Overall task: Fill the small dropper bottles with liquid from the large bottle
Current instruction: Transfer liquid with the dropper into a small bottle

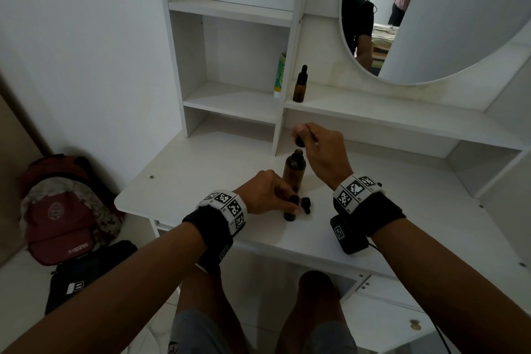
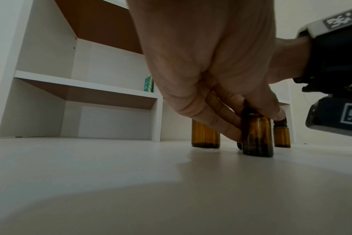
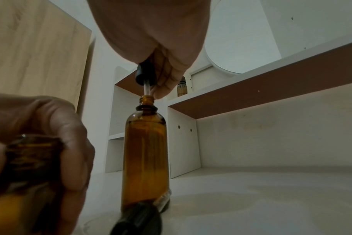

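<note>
The large amber bottle stands uncapped in the middle of the white desk. My right hand pinches a black-capped dropper right above it, the glass tip inside the bottle's mouth. My left hand grips a small open amber bottle that stands on the desk in front of the large one. A second small open bottle stands just beside it. Another dropper lies at the large bottle's base.
A capped dropper bottle stands on the raised shelf behind, next to a green tube. A round mirror hangs at the back right. A red backpack lies on the floor to the left.
</note>
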